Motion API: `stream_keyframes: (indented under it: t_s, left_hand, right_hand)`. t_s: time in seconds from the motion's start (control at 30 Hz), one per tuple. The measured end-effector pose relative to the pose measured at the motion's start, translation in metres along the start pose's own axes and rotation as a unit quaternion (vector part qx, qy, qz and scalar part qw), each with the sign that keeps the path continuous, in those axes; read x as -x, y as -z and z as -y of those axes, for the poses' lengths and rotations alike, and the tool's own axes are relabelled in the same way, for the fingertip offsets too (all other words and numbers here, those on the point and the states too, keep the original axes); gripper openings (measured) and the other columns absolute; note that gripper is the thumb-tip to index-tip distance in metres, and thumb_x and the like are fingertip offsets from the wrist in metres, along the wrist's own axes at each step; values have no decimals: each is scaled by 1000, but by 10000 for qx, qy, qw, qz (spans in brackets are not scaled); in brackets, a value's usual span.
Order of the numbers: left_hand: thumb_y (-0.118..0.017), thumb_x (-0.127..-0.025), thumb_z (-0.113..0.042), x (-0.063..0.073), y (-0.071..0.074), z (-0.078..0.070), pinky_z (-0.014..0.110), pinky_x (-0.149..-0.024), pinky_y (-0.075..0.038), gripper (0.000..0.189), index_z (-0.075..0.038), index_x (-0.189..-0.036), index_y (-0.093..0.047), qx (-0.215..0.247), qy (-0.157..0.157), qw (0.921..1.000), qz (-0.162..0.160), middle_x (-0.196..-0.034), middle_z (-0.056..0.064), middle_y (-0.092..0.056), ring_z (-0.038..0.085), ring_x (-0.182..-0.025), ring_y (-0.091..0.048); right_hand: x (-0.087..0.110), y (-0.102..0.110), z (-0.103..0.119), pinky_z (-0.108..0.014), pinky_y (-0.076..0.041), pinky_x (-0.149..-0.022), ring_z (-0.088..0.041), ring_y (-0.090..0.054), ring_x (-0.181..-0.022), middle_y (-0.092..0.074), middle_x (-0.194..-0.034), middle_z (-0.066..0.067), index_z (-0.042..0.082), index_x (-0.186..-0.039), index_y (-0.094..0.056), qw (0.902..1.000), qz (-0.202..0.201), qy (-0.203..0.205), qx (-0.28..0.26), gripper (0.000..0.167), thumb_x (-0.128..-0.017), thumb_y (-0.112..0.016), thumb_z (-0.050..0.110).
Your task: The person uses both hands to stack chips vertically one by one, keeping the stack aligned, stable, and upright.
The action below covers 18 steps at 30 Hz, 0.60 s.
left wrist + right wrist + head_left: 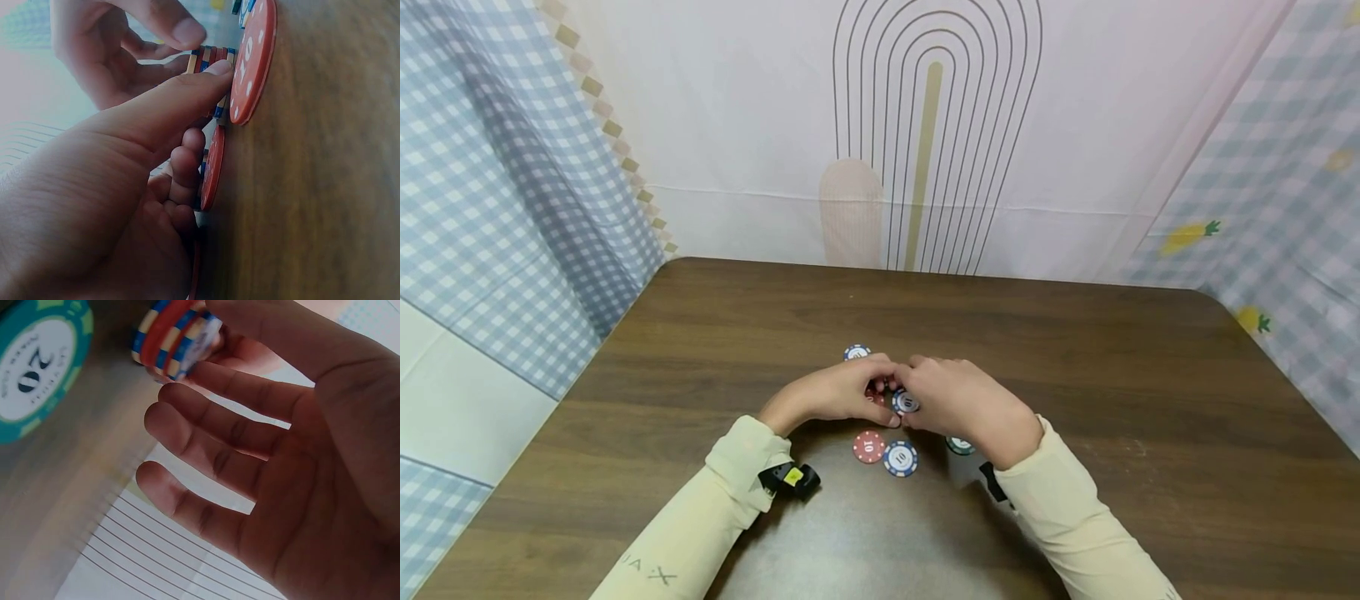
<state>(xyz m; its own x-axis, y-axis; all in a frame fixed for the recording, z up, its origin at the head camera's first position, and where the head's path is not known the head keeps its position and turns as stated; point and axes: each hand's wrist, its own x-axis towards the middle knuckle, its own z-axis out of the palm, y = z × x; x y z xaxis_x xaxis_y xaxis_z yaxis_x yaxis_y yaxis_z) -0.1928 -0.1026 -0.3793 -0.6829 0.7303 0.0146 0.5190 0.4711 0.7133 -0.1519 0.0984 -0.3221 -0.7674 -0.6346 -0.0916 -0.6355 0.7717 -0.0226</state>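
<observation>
A short stack of poker chips (906, 402), blue and red in alternating layers, stands on the table between the two hands with a blue 10 chip on top. My left hand (838, 392) pinches it low on its side, the thumb lying along the edges in the left wrist view. Close on the other side is my right hand (966, 404), its fingers loosely bent and spread, its thumb near the top of the stack. Whether a right fingertip touches the chips is hard to tell. Another red chip (874, 398) lies partly hidden under the left hand.
Nearer the body lie a red 10 chip (868, 447) and a blue 10 chip (900, 458). A green 20 chip (31, 372) lies by the right wrist. Beyond the left hand is another blue chip (857, 352). Patterned cloths surround the wooden table (1037, 325).
</observation>
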Motion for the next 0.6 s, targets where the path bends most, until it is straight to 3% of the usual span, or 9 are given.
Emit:
stream_keyframes:
  t_s: [0.27, 0.43, 0.6]
  left_hand:
    - [-85, -87, -18, -1, 0, 2, 26, -80, -46, 34, -8, -112, -65, 175, 147, 9997, -40, -98, 3, -56, 13, -89, -53]
    - [-83, -89, -14, 0, 0, 1, 26, -80, -45, 22, -10, -106, -70, 52, 55, 10000, -8, -98, 1, -57, 11, -89, -51]
    - [-82, -93, -23, 2, 0, -1, 29, -91, -48, 40, -13, -129, -70, -70, 121, 9999, 61, -111, -2, -60, 11, -99, -55]
  right_hand:
    - [5, 12, 6, -45, -57, -75, -21, -66, -84, -65, -100, -4, 9, -119, -70, 9997, -154, 203, 47, 34, -92, -82, 25]
    - [10, 12, 15, -39, -54, -65, -17, -60, -71, -62, -89, -2, 9, -102, -68, 9959, -600, 671, 55, 20, -91, -82, 17]
    - [12, 11, 21, -30, -45, -54, -12, -49, -60, -54, -81, 2, 10, -90, -61, 9901, -899, 1072, 99, 16, -94, -76, 6]
